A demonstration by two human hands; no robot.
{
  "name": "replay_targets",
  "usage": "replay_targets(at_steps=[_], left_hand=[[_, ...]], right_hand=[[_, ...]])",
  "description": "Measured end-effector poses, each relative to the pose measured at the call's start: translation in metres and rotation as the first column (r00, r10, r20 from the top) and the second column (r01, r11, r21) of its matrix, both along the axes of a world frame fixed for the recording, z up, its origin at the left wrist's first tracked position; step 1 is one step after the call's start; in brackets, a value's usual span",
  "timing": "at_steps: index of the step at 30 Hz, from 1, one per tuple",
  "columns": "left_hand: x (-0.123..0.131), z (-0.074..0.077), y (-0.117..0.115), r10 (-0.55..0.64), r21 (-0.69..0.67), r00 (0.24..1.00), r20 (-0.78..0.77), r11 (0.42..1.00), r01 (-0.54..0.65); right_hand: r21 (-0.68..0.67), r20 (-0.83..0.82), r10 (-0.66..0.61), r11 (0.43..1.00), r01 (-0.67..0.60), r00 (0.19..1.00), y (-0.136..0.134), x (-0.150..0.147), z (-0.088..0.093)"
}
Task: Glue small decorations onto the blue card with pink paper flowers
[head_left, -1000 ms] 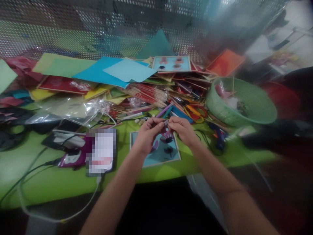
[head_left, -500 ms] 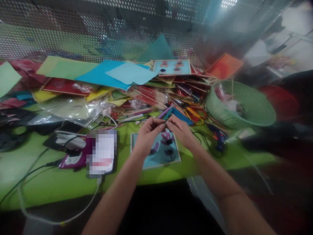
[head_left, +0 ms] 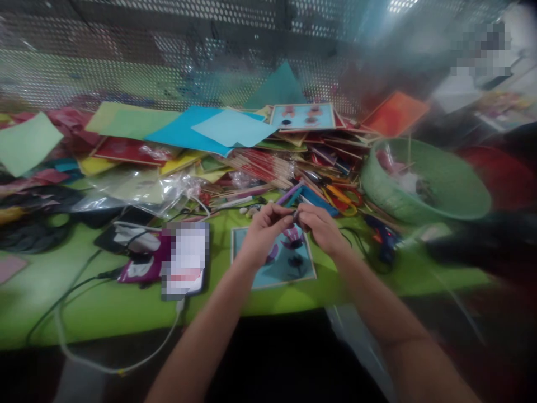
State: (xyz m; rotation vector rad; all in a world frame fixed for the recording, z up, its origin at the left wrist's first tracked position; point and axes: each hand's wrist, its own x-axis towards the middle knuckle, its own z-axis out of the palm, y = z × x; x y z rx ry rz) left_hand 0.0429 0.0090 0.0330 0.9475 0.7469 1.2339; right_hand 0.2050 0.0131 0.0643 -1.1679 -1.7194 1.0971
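My left hand (head_left: 267, 228) and my right hand (head_left: 319, 225) meet fingertip to fingertip, both pinched on a small dark piece (head_left: 296, 217) whose kind is too blurred to make out. Just beneath them lies a light-blue card (head_left: 264, 280) with a pale border, flat on the green table. On the card sit a purple-and-pink petalled shape (head_left: 292, 239) with a dark base, a purple curved piece (head_left: 272, 254) partly behind my left hand, and a dark shape (head_left: 296, 261).
A phone (head_left: 187, 260) with a cable lies left of the card, by a purple pouch (head_left: 145, 268). To the right are a glue gun (head_left: 384, 238) and a green basket (head_left: 444, 184). Coloured paper (head_left: 235, 131), sticks and orange-handled scissors (head_left: 346, 196) pile up behind, near a similar picture card (head_left: 302, 116).
The whole view has shifted, so everything sits slightly further right. My right fingers have curled more around the small dark piece, which shows more clearly between the fingertips.
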Motion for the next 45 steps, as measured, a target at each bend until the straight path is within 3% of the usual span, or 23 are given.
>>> replay_targets(at_steps=[3, 8, 16, 25, 37, 45], left_hand=[[-0.002, 0.001, 0.0, -0.039, -0.037, 0.999, 0.021, 0.999, 0.04], [-0.007, 0.004, 0.0, 0.074, 0.112, 0.959, -0.275, 0.993, -0.045], [-0.008, 0.001, 0.0, 0.108, 0.147, 0.947, -0.302, 0.987, -0.066], [-0.01, 0.003, 0.0, 0.156, 0.211, 0.91, -0.384, 0.974, -0.078], [-0.004, 0.002, 0.001, -0.001, 0.021, 0.994, -0.107, 1.0, 0.003], [-0.003, 0.0, 0.001, -0.005, 0.004, 0.999, -0.034, 1.0, 0.005]], right_hand=[[0.095, 0.095, -0.038, 0.995, 0.029, 0.995, -0.003, -0.001, 0.001], [0.379, 0.332, -0.169, 0.925, 0.033, 0.928, -0.006, -0.003, 0.001], [0.393, 0.356, -0.126, 0.919, -0.026, 0.926, -0.007, 0.0, 0.001], [0.506, 0.469, -0.215, 0.86, -0.061, 0.857, -0.006, -0.002, -0.004], [0.251, 0.15, -0.121, 0.965, 0.081, 0.981, -0.006, -0.001, -0.001], [0.173, 0.033, -0.058, 0.984, 0.051, 0.998, -0.008, 0.0, 0.001]])
